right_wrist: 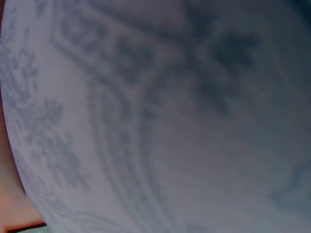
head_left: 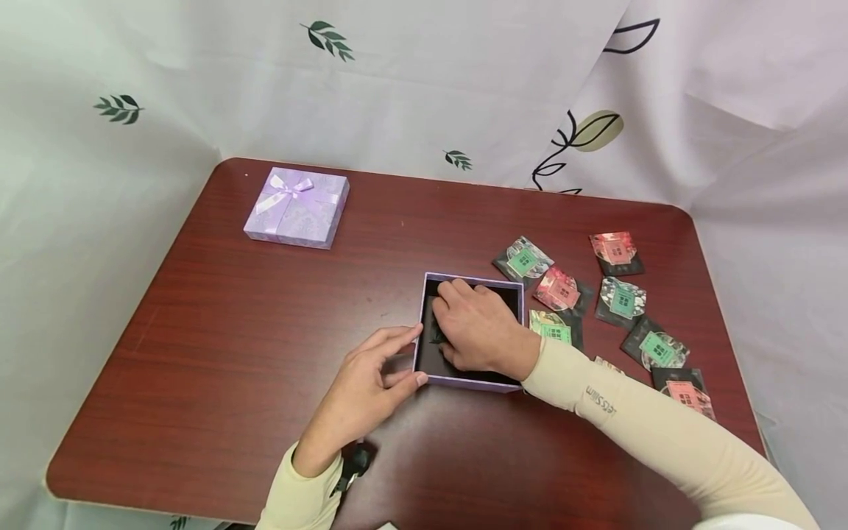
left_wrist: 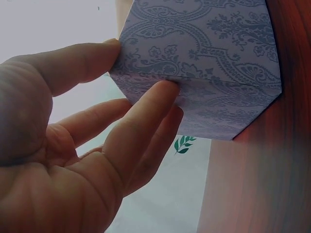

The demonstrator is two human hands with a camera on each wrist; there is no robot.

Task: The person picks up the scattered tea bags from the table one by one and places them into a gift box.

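Open box [left_wrist: 228,104] on bench [head_left: 265,353], sachets [head_left: 623,300] toward 3 o'clock. Left hand [head_left: 363,386]: fingers extended, touching its 9 o'clock wall. Right hand [head_left: 478,327]: fingers bent inside, grip can't be told.

Your table [head_left: 199,353] is showing smooth wood grain with a soft gloss. Your box [left_wrist: 233,53] is presenting matt patterned paper; the lid [head_left: 308,218] is carrying satiny ribbon [head_left: 291,190]. Your sleeves [head_left: 636,416] are appearing as smooth cloth; the sachets [head_left: 522,260] are reading smooth, material undetermined; the backdrop [head_left: 411,96] is displaying creased fabric.
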